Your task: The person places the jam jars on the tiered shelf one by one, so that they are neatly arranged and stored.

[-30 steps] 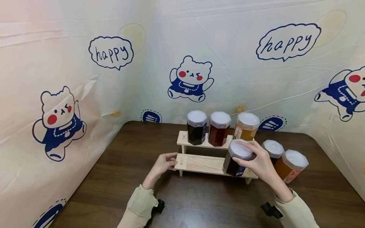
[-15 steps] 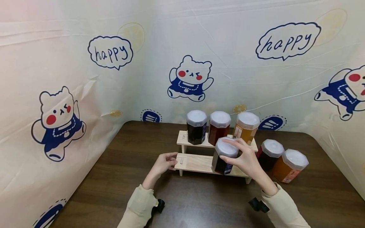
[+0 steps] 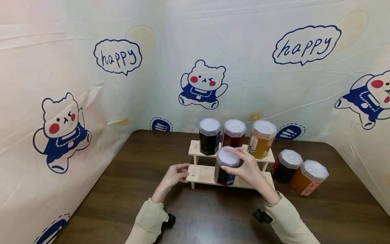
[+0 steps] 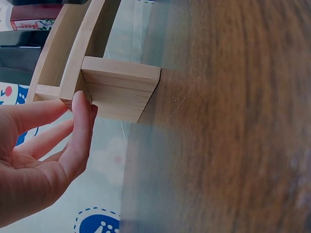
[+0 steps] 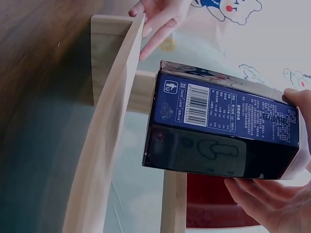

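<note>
My right hand (image 3: 248,169) grips a dark octagonal jar (image 3: 223,175) by its whitish lid. The jar is over the lower tier of a two-step wooden stand (image 3: 202,174). In the right wrist view, a gap shows between the jar's (image 5: 218,121) base and the shelf board (image 5: 104,131); its blue label bears a barcode. My left hand (image 3: 175,175) pinches the left end of the lower tier. In the left wrist view, its thumb and fingers meet at the board's corner. On the upper tier stand a black jar (image 3: 208,144), a red jar (image 3: 234,139) and an amber jar (image 3: 261,145).
Right of the stand, a dark jar (image 3: 283,171) and an orange jar (image 3: 306,183) stand on the brown wooden table (image 3: 213,217). Behind the table hangs a pale printed curtain (image 3: 158,91) with bears.
My right hand has carried the dark jar leftward along the lower tier, from its right end to near the middle. My left hand stays at the stand's left end.
</note>
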Demonstrator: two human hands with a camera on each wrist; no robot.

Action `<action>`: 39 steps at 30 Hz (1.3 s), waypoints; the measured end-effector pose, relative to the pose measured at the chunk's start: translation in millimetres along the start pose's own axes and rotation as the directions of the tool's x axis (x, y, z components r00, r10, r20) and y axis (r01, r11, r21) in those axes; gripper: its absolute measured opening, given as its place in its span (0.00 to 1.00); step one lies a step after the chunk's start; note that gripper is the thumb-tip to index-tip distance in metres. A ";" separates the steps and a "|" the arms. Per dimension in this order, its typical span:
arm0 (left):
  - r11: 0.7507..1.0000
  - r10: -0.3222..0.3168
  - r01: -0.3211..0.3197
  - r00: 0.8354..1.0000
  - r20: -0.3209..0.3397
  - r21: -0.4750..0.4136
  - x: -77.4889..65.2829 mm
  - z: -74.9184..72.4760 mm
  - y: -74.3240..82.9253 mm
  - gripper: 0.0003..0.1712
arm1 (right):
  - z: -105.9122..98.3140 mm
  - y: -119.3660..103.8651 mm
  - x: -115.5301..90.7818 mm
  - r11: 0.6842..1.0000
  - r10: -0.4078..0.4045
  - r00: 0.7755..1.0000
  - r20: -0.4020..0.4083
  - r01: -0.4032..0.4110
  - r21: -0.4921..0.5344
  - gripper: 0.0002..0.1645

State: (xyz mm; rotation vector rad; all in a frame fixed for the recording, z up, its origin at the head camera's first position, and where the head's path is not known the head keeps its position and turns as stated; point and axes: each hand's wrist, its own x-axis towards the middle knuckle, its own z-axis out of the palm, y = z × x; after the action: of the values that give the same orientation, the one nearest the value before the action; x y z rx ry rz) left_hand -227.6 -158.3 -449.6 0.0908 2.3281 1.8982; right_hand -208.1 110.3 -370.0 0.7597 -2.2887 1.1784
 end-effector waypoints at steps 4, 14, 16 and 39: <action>1.000 0.000 0.000 1.000 -0.003 -0.001 0.3 -0.1 -0.8 0.22 | 8.8 -0.9 3.9 0.999 -0.038 0.999 -0.010 0.038 -0.009 0.30; 1.000 -0.004 0.004 1.000 -0.004 -0.005 -2.0 0.8 3.2 0.22 | 27.8 -3.2 9.8 0.999 -0.031 0.999 0.015 0.030 0.039 0.29; 1.000 -0.004 0.004 1.000 -0.003 -0.005 -2.5 0.8 3.9 0.22 | 31.7 -3.4 11.1 0.999 -0.034 0.999 0.018 0.033 0.039 0.29; 1.000 0.006 -0.006 1.000 0.003 0.008 -4.9 1.0 7.7 0.21 | 59.6 -5.6 20.5 1.000 -0.009 0.998 0.061 0.009 -0.003 0.28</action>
State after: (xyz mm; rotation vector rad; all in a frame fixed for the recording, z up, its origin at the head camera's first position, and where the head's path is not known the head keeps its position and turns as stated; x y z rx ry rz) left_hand -222.9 -156.4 -441.9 0.1006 2.3368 1.8900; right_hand -228.1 52.4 -385.9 0.8144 -2.3330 1.1628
